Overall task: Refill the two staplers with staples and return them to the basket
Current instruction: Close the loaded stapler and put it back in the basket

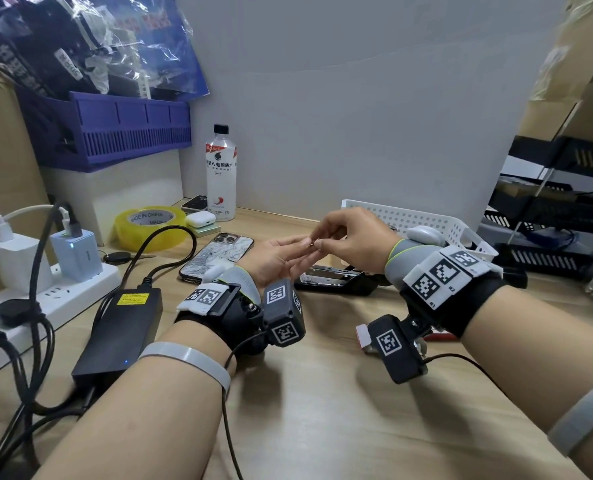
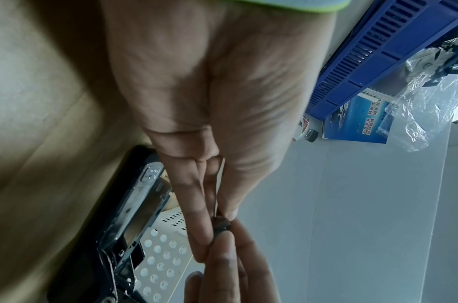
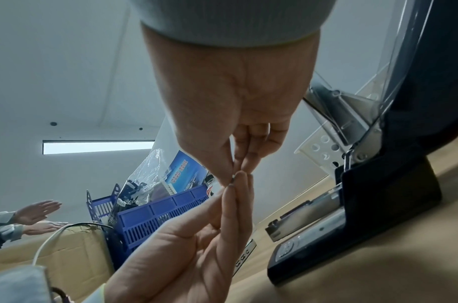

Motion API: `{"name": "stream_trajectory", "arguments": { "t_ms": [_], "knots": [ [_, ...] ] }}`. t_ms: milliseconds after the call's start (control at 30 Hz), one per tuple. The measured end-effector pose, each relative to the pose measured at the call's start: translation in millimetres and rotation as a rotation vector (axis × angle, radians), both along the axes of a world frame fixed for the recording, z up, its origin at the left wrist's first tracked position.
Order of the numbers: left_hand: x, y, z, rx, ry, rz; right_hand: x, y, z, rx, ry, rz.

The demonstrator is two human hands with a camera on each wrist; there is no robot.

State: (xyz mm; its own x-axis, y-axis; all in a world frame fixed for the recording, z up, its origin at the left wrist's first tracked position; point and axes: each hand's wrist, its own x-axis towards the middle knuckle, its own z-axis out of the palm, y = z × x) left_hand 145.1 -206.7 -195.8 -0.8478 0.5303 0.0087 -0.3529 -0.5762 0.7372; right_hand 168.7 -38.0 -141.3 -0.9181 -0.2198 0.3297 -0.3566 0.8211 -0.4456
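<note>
Materials: mostly plastic on matt wood.
Black glossy plastic stapler (image 1: 336, 280) with shiny metal staple channel (image 3: 304, 220); white perforated plastic basket (image 1: 426, 220); pale matt wood-grain desk top (image 1: 322, 410); glossy yellow tape roll (image 1: 149, 228).

Even, soft indoor light from a ceiling strip lamp (image 3: 98, 146) (wide-angle bending at edges), blurred close wrist views.

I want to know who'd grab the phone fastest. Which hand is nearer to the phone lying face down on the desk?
Left. The left hand hovers just right of the phone, close to its edge. The right hand is further right, past the left hand, above the open stapler.
</note>
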Motion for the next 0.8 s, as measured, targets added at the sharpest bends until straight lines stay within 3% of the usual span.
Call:
{"name": "stream_trajectory", "arguments": {
  "t_ms": [267,600,800],
  "knots": [
    [-2,0,-3,-0.053,-0.040,0.037,2,5,4,0.001,-0.020,-0.005],
    [1,6,-12,-0.279,0.127,0.183,6,0,5,0.293,-0.112,-0.094],
    [-2,6,-18,-0.348,0.126,0.287,5,2,-1,0.380,-0.146,-0.197]
  ]
}}
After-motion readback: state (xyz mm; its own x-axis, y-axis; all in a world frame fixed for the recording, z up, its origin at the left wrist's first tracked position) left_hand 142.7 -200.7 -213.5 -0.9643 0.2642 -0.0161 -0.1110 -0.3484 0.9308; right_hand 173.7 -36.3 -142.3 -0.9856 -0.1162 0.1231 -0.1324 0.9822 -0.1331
